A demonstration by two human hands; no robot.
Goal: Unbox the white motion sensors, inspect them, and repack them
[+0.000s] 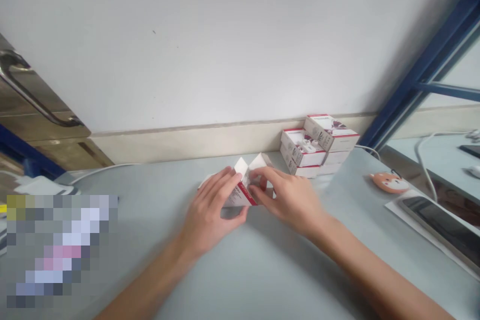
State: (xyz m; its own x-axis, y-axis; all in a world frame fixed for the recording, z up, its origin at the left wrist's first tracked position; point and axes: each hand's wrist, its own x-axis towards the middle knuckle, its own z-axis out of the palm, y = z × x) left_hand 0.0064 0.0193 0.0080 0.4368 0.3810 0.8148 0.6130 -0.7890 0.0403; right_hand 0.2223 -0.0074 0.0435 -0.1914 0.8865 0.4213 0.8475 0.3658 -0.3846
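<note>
A small white carton with a red stripe (pixel 235 199) lies on the table in front of me, its flaps raised at the right end. My left hand (pixel 210 207) grips it from the left, fingers over the top and thumb along the near side. At the opened end, the bent fingers of my right hand (pixel 290 197) close in a pinch among the flaps. Whatever lies between those fingertips is hidden; a whitish, crinkled bit shows at the opening.
Stacked white and red cartons (pixel 339 135) stand against the wall at the back right, a small white object (pixel 308 146) on top. An orange animal-shaped item (pixel 390 181) and a dark device (pixel 442 230) lie right. A white cable (pixel 101 170) runs at left.
</note>
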